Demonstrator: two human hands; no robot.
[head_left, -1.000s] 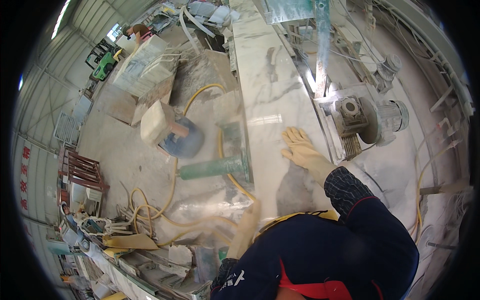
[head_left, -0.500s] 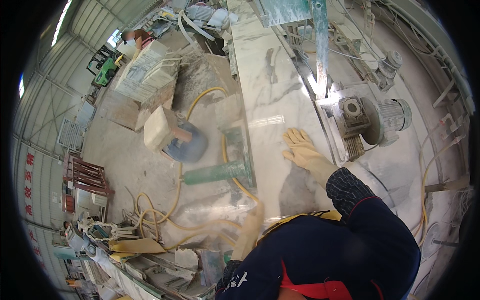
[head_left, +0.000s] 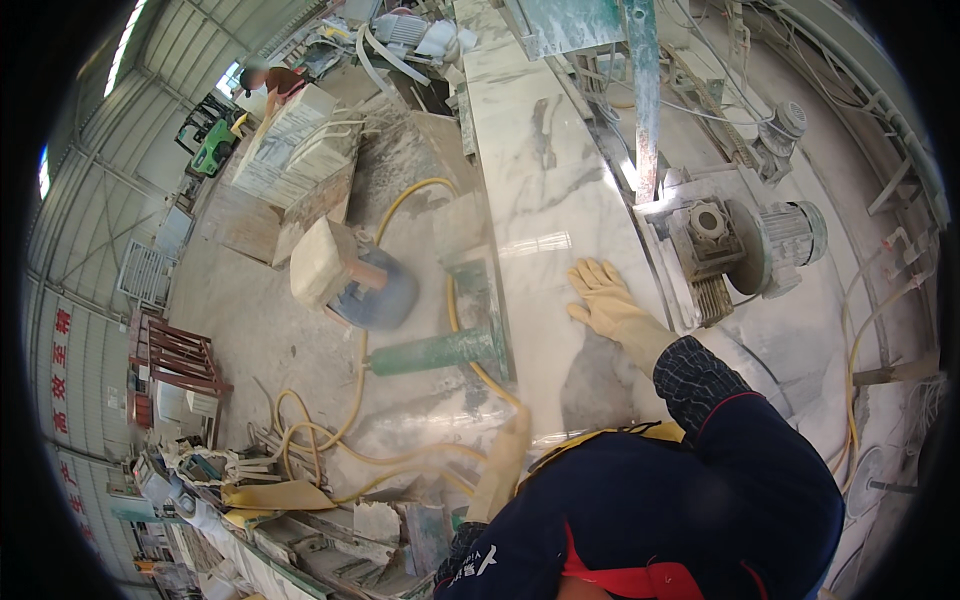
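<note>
My right hand (head_left: 612, 302), in a pale yellow rubber glove, rests flat on a long white marble slab (head_left: 535, 205) with grey veins. Its fingers are stretched out, and it holds nothing. A dark grey wet-looking patch lies on the slab just below that wrist. My left hand (head_left: 503, 462), gloved the same way, hangs by the near left edge of the slab. Beside it a yellow hose (head_left: 500, 392) comes up to the glove. The left fingers are blurred, so whether they grip the hose does not show.
A motor with gearbox (head_left: 705, 240) stands along the slab's right edge, below a worn metal post (head_left: 643, 110). Left are a green cylinder (head_left: 430, 352), a blue drum (head_left: 380, 295) and looped hose on the floor. Stone scraps (head_left: 375, 525) lie lower left. Another person (head_left: 280, 82) bends over stacked slabs far off.
Both hands stay practically in place. The view has shifted very slightly, and the distant person has moved a little at the stacked slabs.
</note>
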